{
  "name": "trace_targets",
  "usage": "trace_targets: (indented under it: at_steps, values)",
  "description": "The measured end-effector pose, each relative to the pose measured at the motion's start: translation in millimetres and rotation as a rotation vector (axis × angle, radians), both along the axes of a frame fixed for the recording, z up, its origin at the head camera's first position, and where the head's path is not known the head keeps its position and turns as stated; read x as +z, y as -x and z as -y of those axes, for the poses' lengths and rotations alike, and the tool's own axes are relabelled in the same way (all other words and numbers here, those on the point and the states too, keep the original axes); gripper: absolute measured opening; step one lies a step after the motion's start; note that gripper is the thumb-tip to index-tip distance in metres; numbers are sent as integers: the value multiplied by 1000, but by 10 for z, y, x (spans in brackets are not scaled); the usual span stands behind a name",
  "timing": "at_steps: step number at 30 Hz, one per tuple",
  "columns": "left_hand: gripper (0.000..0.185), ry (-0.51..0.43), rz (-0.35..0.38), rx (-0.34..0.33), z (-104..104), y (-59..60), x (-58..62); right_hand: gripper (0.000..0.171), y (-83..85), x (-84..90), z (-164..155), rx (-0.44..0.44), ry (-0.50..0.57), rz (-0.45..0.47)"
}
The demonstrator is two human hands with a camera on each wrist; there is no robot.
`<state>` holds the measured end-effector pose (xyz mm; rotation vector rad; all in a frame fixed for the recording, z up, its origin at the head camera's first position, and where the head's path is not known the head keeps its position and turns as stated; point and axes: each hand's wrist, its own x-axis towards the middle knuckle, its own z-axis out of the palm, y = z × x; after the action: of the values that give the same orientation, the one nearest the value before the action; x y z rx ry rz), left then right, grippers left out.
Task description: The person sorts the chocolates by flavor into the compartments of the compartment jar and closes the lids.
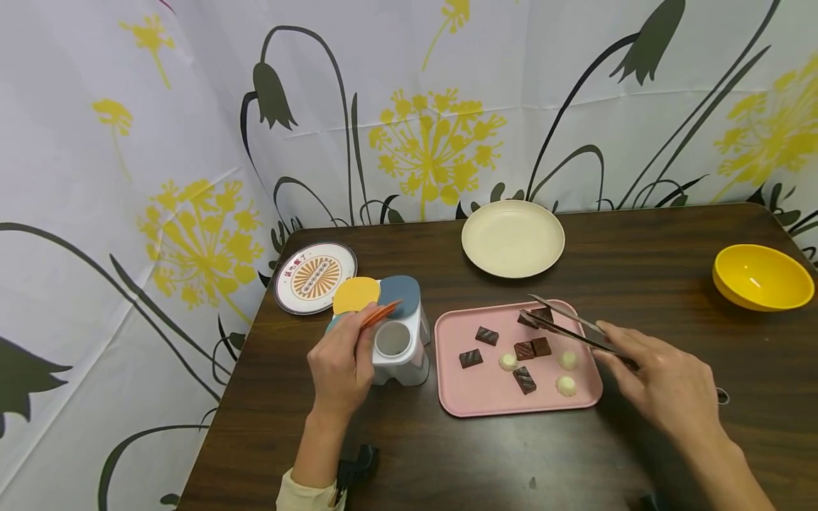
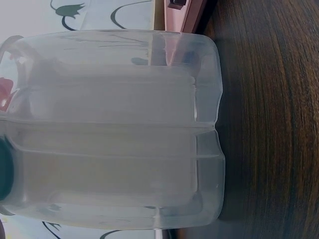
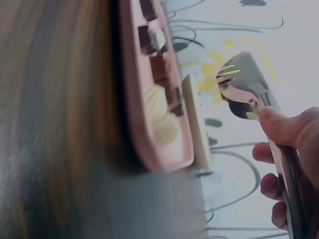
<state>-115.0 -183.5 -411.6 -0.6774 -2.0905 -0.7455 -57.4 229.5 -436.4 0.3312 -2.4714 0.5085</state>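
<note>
A pink tray (image 1: 486, 394) on the dark table carries several dark chocolate pieces (image 1: 486, 336) and white candies (image 1: 565, 385). My right hand (image 1: 664, 383) grips metal tongs (image 1: 565, 326); their tips sit at a chocolate piece (image 1: 543, 314) near the tray's far edge. In the right wrist view the tongs (image 3: 239, 89) hang above the tray (image 3: 149, 124). My left hand (image 1: 341, 365) holds an orange lid flap (image 1: 381, 313) raised on a translucent compartment container (image 1: 401, 341), whose round opening shows. The container (image 2: 114, 129) fills the left wrist view.
A cream plate (image 1: 513, 238) lies behind the tray. A yellow bowl (image 1: 762, 277) stands at the far right. A round patterned coaster (image 1: 315, 277) lies at the back left. The container's yellow (image 1: 356, 294) and blue (image 1: 399, 292) lids are down. A flowered curtain surrounds the table.
</note>
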Motion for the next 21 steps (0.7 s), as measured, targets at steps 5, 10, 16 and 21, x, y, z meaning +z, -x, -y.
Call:
trace_targets:
  at_steps: [5, 10, 16, 21]
  values:
    - [27, 3, 0, 4, 3, 7, -2, 50, 12, 121, 134, 66, 16, -54]
    - [30, 7, -4, 21, 11, -7, -16, 50, 41, 234, 350, 136, 35, -100]
    - [33, 10, -7, 32, 12, -12, -33, 49, 97, 383, 626, 245, 41, -117]
    - [34, 10, -16, 41, 5, -6, -32, 44, 162, 491, 876, 349, 63, -168]
